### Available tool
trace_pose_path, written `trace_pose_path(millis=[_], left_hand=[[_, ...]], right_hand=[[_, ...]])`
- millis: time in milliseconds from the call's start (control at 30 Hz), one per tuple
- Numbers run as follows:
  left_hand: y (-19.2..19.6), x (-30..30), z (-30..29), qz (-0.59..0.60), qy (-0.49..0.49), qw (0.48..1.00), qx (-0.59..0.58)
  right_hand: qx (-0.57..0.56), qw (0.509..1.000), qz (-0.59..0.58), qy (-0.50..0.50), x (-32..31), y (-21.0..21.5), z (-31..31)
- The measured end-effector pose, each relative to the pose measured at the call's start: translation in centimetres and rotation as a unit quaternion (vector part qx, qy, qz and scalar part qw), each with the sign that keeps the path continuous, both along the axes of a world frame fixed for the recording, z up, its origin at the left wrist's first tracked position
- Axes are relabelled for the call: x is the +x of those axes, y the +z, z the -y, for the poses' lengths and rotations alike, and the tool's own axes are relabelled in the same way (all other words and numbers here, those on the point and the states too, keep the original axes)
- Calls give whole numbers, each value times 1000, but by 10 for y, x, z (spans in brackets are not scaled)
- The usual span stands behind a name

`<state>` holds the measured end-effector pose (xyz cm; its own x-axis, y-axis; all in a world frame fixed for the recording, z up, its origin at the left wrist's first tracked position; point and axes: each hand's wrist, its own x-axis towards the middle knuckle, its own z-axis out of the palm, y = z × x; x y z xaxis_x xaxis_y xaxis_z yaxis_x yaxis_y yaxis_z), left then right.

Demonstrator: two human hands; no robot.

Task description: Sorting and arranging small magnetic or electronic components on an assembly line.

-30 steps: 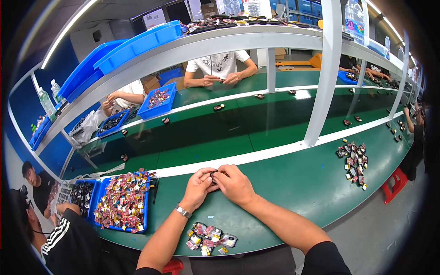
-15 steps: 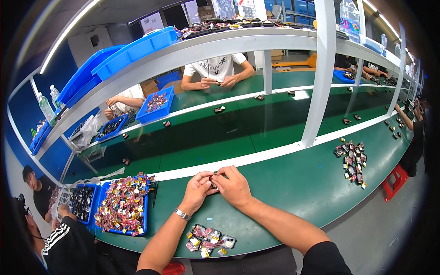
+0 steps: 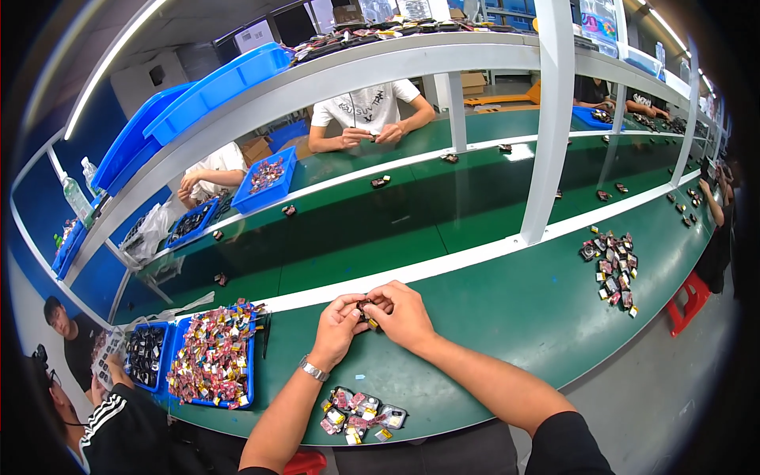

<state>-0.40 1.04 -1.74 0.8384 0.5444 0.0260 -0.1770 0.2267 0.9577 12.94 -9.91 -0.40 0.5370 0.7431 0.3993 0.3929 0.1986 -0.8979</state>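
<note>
Both my hands meet over the green bench, around a small black casing [image 3: 363, 309] with a yellow-and-white part showing by the fingers. My left hand [image 3: 334, 331] wears a metal watch and pinches the casing from the left. From the right, my right hand [image 3: 405, 318] presses thumb and fingertips onto it; much of the casing is hidden by the fingers. Nearer my body lies a small pile of casings [image 3: 393, 416] with reddish circuit boards and yellow-and-white parts. Left of my hands stands a blue bin [image 3: 251, 370] heaped with reddish circuit boards [image 3: 210, 356].
A blue tray of black casings [image 3: 145, 354] adjoins the bin; dark thin tools [image 3: 267, 336] lie beside it. Another pile of assemblies [image 3: 613, 265] sits to the right. Beyond a white rail, a green belt [image 3: 412, 229] carries scattered pieces. A white post [image 3: 549, 134] rises ahead. Co-workers sit around.
The view has shifted slightly. My fingers have adjusted around the casing, and more of its yellow-and-white part shows below them. Several pieces on the belt have shifted place.
</note>
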Motion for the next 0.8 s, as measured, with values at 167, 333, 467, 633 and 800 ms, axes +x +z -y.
trace_pose_path(millis=[167,333,467,633,800], left_hand=[[5,5,11,-88,86,984,130],[-5,6,12,-72,134,966,210],[0,6,16,-83,183,924,325],[8,6,21,-106,191,905,366],[12,3,22,-137,212,870,423]], right_hand=[[-12,1000,-6,-12,2,-2,0],[-11,1000,-5,-13,-2,-3,0],[-18,1000,-20,-3,-6,-2,-1],[-11,1000,-5,0,-6,-5,0],[18,1000,-1,18,-8,-5,-1]])
